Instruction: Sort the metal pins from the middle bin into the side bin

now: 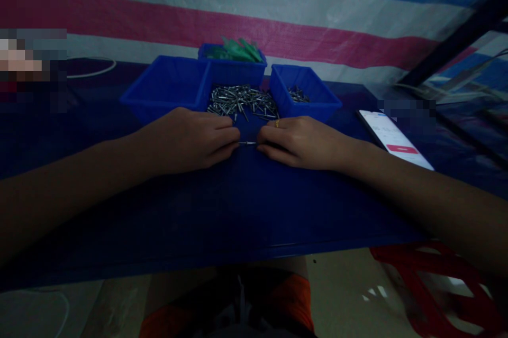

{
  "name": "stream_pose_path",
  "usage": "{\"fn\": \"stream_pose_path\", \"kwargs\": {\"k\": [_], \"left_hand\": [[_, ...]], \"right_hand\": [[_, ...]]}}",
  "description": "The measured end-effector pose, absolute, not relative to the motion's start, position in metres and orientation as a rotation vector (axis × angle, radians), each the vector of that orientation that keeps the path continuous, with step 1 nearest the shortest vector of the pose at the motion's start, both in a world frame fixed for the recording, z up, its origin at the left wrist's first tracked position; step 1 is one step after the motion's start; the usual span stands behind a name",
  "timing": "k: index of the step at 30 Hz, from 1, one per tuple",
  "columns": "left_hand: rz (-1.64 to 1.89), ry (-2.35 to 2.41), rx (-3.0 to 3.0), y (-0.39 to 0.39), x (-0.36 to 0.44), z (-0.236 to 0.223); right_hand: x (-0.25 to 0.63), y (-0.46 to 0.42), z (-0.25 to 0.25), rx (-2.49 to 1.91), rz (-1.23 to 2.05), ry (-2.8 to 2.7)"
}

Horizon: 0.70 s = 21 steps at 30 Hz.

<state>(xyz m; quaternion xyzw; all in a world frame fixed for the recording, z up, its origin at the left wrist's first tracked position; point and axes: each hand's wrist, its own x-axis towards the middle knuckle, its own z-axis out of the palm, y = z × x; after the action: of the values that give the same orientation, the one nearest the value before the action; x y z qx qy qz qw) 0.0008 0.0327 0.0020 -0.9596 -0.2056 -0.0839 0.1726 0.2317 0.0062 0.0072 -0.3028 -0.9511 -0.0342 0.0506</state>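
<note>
A thin, silvery metal pin (248,143) spans the gap between my two hands, level and just above the blue table. My left hand (198,137) pinches its left end. At the other end, my right hand (301,139), with a gold ring on one finger, closes on it too. Fingertips hide both ends of the pin. Right behind the hands lies a loose pile of similar small metal pins (242,99).
Behind the pile stand a left blue bin (137,92), a back blue bin (238,71) with green pieces, and a right blue bin (329,100) with more pins. A lit phone (397,137) lies right on the table (238,211). A red stool (416,295) is below.
</note>
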Motion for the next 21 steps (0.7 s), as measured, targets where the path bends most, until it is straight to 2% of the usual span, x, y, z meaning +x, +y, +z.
{"fn": "stream_pose_path", "kwargs": {"k": [21], "left_hand": [[-0.147,-0.619,-2.730,0.0337,0.0008,0.0017]], "right_hand": [[0.2316,0.0065,0.0072,-0.930,-0.090,-2.889]]}}
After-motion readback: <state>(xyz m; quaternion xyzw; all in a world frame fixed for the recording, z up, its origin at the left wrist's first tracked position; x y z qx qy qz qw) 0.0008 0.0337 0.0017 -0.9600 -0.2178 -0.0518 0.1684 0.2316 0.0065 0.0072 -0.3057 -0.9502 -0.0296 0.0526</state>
